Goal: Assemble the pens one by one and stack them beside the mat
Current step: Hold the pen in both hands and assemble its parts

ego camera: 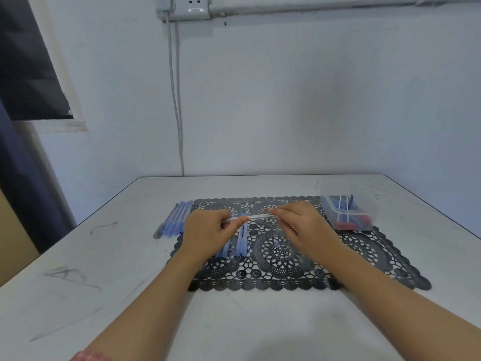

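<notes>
- A person's left hand (208,230) gripped one end of a slim, pale pen (257,217) held just above a black lace mat (364,256); the right hand (299,225) pinched the other end with curled fingertips.
- Directly beneath the grip, blue pen parts (240,243) lay on the mat; left of the gripping hands, a row of blue pens (174,220) sat just off the mat's edge on the table (104,282).
- Right of the grip, a clear plastic box (348,212) held red and blue pieces.

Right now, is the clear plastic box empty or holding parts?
Not empty. The clear plastic box at the far right corner of the mat holds thin white refills plus blue and red pieces.
</notes>
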Demonstrator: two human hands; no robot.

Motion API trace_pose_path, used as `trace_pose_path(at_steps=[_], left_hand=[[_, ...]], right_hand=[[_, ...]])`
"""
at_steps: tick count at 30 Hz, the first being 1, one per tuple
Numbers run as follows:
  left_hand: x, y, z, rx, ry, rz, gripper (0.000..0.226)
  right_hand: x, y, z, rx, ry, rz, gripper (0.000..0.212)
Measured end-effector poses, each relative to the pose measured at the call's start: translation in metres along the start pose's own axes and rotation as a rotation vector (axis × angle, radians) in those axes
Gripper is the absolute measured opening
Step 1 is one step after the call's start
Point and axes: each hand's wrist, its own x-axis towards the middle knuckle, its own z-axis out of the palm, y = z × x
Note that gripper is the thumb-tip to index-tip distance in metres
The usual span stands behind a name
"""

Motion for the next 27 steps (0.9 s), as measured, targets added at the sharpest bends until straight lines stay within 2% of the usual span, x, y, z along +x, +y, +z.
trace_pose_path(at_steps=[11, 18, 27], left_hand=[[-0.001, 0.001, -0.002, -0.019, -0.013, 0.001, 0.063], [-0.001, 0.000, -0.002, -0.025, -0.017, -0.006, 0.063], [-0.001, -0.002, -0.001, -0.053, -0.009, -0.025, 0.061]], right_hand=[[0.000, 0.015, -0.007, -0.082, -0.027, 0.065, 0.027], [0.000, 0.022, -0.012, -0.243, -0.063, 0.066, 0.034], [-0.005, 0.049, -0.016, -0.303, -0.103, 0.216, 0.014]])
